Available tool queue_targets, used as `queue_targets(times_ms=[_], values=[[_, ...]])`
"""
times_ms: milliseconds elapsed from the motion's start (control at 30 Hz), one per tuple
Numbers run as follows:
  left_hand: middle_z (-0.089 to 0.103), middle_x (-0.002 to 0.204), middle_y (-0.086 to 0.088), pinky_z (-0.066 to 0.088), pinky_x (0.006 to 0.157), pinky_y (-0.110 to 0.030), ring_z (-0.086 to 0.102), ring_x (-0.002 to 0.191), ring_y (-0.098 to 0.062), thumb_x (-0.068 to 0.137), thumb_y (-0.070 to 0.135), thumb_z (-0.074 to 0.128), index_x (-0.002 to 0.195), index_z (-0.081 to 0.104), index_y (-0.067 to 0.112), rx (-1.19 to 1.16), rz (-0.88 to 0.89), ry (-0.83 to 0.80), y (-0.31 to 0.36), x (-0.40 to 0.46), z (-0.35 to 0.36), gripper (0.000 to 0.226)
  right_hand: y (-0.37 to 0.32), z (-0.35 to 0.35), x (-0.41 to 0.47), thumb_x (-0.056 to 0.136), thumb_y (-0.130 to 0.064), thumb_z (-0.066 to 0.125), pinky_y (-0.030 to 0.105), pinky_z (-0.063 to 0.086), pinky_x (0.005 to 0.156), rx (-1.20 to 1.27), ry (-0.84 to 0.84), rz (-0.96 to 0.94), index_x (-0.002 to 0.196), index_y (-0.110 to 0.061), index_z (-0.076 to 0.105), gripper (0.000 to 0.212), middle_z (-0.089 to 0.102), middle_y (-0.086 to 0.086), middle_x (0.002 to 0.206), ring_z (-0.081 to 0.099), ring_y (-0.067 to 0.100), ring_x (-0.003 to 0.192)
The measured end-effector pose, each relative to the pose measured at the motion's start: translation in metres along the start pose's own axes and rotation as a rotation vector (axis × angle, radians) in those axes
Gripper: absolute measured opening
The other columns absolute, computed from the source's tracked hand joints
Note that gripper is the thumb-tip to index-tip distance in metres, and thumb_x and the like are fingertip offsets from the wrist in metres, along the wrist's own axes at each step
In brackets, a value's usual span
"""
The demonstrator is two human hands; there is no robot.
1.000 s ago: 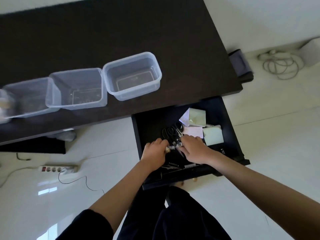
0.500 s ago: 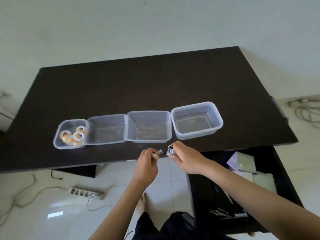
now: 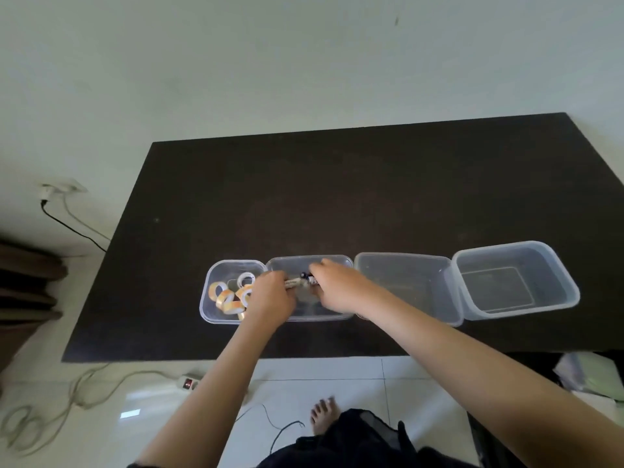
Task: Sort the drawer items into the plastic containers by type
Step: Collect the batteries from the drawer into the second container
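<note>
text: none legible | marker print: too blurred to read

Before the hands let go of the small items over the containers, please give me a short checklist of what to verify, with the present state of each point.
1. Both hands are over the second clear plastic container from the left: ok.
2. The left hand holds a small pale cylindrical item: ok.
3. The right hand holds a small dark item: ok, but its type cannot be told.
4. The two held items are the same type: cannot tell.
5. The target container is separate from the small clear container with the yellow-and-white tape rolls: ok.
6. The two clear containers on the right remain free for other types: ok.
</note>
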State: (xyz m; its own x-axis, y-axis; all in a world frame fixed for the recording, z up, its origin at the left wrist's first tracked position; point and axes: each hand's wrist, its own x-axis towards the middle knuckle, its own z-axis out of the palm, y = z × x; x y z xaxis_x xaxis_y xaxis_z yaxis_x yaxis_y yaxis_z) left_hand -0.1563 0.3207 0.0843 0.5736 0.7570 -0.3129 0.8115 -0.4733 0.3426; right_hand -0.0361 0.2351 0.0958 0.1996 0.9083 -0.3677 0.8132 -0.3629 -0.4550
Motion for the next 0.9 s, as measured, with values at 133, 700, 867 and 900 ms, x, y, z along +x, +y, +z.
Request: queue_targets(times_ms=[133,700,867,900], values=[[0.068,0.101,-0.013,0.045,0.066,-0.028,0.059,0.080,-0.024,0.084,0.006,0.055,0.104,0.063,0.004,0.014,0.009,-0.081,-0.001,0.008,0.004,0.021,-0.004,0.005,0.016,0.091,-0.013,0.052,0.036,0.039,0.068,-0.136,-0.083,0.009,0.110,-0.006,0.053,0.020,0.051,0.013,0.112,0.057,0.033,0.097],[0.058,0.112,-0.003,0.051,0.076,-0.024,0.059,0.083,-0.011,0.091,0.010,0.055,0.113,0.062,0.009,-0.455,0.138,0.290,0.044,-0.089,0.053,0.023,0.067,0.011,-0.099,0.088,-0.015,0.060,0.035,0.054,0.078,0.281,0.444,-0.195,0.102,-0.014,0.066,0.015,0.060,-0.003,0.099,0.062,0.015,0.091],[0.061,0.097,0.002,0.043,0.072,-0.006,0.056,0.078,0.005,0.087,0.005,0.059,0.103,0.065,0.009,-0.516,0.279,0.314,0.116,-0.147,0.118,0.017,0.136,0.032,-0.202,0.088,-0.015,0.063,0.016,0.050,0.070,0.277,0.457,-0.180,0.099,-0.013,0.067,0.012,0.061,-0.004,0.094,0.059,0.003,0.080],[0.060,0.096,0.004,0.042,0.072,-0.008,0.056,0.078,0.007,0.087,0.005,0.059,0.102,0.066,0.010,-0.525,0.280,0.303,0.133,-0.161,0.134,0.017,0.155,0.040,-0.225,0.088,-0.014,0.063,0.016,0.049,0.069,0.282,0.450,-0.157,0.098,-0.013,0.067,0.012,0.060,-0.005,0.093,0.058,0.003,0.078]])
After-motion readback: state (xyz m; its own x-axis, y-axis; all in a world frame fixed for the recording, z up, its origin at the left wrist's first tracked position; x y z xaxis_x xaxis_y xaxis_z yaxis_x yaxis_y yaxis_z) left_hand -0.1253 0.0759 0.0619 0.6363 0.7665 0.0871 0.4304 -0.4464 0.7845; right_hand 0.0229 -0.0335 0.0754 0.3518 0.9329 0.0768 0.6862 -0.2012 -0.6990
